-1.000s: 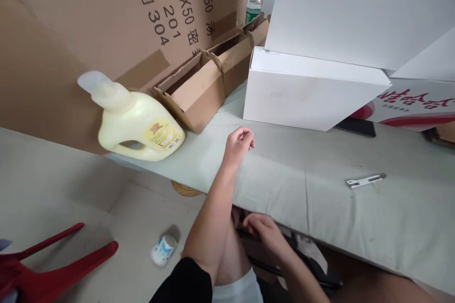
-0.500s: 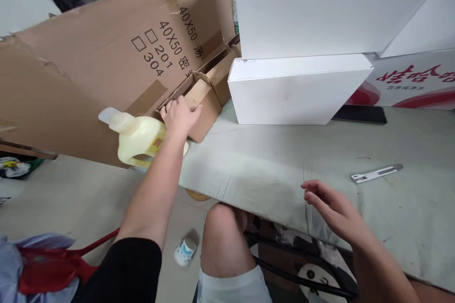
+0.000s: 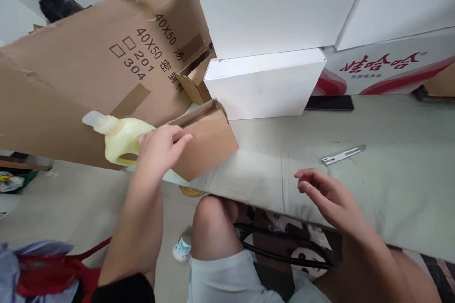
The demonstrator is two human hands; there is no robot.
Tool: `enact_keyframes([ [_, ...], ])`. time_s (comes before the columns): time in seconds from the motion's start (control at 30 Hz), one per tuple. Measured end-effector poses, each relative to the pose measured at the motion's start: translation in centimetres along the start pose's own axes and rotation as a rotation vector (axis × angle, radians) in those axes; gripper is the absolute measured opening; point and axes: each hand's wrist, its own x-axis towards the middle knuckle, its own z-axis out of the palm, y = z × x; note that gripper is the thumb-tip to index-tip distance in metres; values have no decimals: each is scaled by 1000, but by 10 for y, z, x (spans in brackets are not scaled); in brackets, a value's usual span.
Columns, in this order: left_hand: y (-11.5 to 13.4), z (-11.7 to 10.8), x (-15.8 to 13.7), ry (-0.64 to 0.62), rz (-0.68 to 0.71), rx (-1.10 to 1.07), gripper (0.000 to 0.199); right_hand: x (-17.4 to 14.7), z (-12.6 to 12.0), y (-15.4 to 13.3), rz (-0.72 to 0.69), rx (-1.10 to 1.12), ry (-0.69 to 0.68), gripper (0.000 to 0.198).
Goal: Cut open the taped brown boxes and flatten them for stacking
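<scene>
My left hand [image 3: 161,149] grips the near left end of a small open-topped cardboard box [image 3: 208,144], thumb on its front side and fingers reaching over to the far side. The box sits at the table's front left edge, tilted in view. Just left of that hand stands a pale yellow jug-shaped bottle [image 3: 122,137] with a whitish cap, partly covered by the hand. Over the table's front edge, my right hand [image 3: 329,196] hovers with fingers loosely curved and apart, holding nothing. A white utility knife [image 3: 343,155] lies beyond it on the table.
A large printed cardboard box [image 3: 88,71] stands behind the bottle. Another small cardboard box [image 3: 195,83] sits beside a white carton [image 3: 265,90], under stacked larger white boxes [image 3: 277,9]. A dark flat object [image 3: 330,102] lies at the back. A greenish cloth [image 3: 398,165] covers the table.
My left hand has pulled the small cardboard box away from the one behind it, toward me and the table's front edge. My right hand stays nearly still; the view has shifted right.
</scene>
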Motion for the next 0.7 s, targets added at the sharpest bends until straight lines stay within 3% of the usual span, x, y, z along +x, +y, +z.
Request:
enact_keyframes([
  [0.1,32,5,-25,-67,312,-244,28,3,-10,1,-42,14,178,26],
  [0.23,78,24,-24,-161,631,-433,27,18,-42,-5,-236,-38,421,24],
  [0.37,103,35,-14,-279,798,-541,22,29,-68,-7,-414,-129,399,27],
  [0.5,102,44,-13,-274,793,-733,25,29,-62,5,-443,32,349,36],
  [0.6,95,57,-8,-56,611,-939,26,24,-50,14,-431,145,352,37],
  [0.7,91,77,4,131,459,-970,21,19,-42,19,-411,188,347,35],
])
